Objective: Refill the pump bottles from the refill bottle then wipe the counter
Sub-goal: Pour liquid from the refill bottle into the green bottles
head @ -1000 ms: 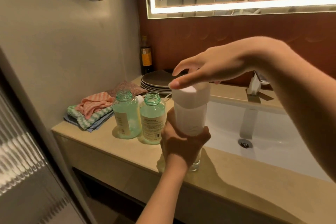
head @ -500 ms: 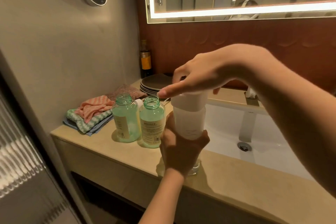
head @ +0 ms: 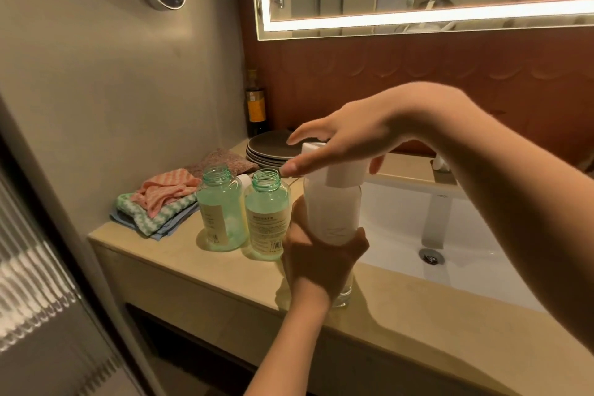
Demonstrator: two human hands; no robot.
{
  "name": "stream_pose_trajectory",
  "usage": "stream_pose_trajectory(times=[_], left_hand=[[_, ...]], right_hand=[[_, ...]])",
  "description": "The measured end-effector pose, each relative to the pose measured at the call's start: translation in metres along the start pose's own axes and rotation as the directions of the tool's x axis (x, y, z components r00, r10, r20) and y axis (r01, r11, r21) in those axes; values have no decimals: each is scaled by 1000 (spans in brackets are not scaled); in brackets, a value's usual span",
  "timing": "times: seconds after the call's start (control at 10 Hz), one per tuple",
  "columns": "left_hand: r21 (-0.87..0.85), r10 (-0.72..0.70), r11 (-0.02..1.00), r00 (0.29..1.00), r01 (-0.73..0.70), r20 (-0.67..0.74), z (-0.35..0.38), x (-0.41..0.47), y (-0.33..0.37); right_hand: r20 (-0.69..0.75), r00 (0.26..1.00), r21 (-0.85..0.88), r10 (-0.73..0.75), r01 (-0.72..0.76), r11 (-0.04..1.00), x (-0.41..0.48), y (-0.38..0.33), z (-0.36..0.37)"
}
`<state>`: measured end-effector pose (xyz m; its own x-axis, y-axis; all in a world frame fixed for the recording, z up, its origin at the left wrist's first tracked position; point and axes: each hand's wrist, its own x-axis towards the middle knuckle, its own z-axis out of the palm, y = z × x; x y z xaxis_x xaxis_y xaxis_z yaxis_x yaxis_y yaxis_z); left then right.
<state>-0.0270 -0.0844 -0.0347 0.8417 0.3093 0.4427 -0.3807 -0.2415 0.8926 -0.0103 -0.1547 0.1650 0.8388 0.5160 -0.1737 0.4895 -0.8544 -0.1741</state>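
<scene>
Left hand point(head: 321, 259) wrapped round the lower body of the tall frosted white plastic refill bottle point(head: 332, 212), fingers curled on it. The bottle stood upright on the beige stone table point(head: 180, 270), right at the rim of the white sink point(head: 466, 235).

Right hand point(head: 347, 138) sat on top, palm down over the white cylindrical cap point(head: 344, 175), digits draped round it. How tight that grip was I couldn't tell, and one digit stuck out straight past the cap edge.

Nearer translucent green pump bottle point(head: 266, 219) and farther translucent green pump bottle point(head: 221, 212) stood just left of the refill bottle. Both necks were open with pumps off, and both looked partly filled with pale liquid.

Handling guess:
- The refill bottle looked rigid, smooth and probably slick, and heavy if full, so hold it low or mid-body as here and brace it while the cap turns.
- For pouring, a mid-body grip would suit better, with the spout brought close over the narrow green necks.
- The green bottles looked light and tippy, so steady one by its shoulder while pouring.
- A spill would likely run toward the folded striped cloths point(head: 157, 202) or the sink.

Stack of dark round plates point(head: 268, 146) sat at the back, well clear.
</scene>
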Motion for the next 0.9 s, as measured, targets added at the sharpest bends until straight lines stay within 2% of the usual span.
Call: stream_pose_trajectory(times=[0.1,0.2,0.3,0.4,0.5,0.6,0.7,0.8,0.9], left_hand=[[-31,55,998,998,-56,-25,0,-3,2],[-18,55,998,997,-56,-49,-1,-1,-1],[-31,44,999,999,-45,-28,-3,-2,0],[-83,-17,996,1000,16,-13,-5,-2,4],[-67,-37,997,999,36,-18,-5,-2,7],[-65,-17,998,1000,17,4,-8,-3,9],[-100,-26,994,998,32,56,-14,-2,10],[-144,-59,986,987,81,149,-23,2,14],[-160,-79,980,974,114,210,-33,5,15]], right_hand=[[4,1000,-88,30,-30,996,5,1,3],[-37,999,-77,-35,32,997,0,2,-2],[-123,986,-7,-109,109,994,-7,10,-6],[-256,957,145,-135,176,974,-13,26,-8],[-353,929,425,-114,268,865,-15,51,0],[-399,916,658,-51,324,680,-8,79,21],[-394,915,834,89,315,454,8,98,57],[-343,896,909,281,240,341,25,105,97],[-268,898,934,348,155,321,43,103,136]])
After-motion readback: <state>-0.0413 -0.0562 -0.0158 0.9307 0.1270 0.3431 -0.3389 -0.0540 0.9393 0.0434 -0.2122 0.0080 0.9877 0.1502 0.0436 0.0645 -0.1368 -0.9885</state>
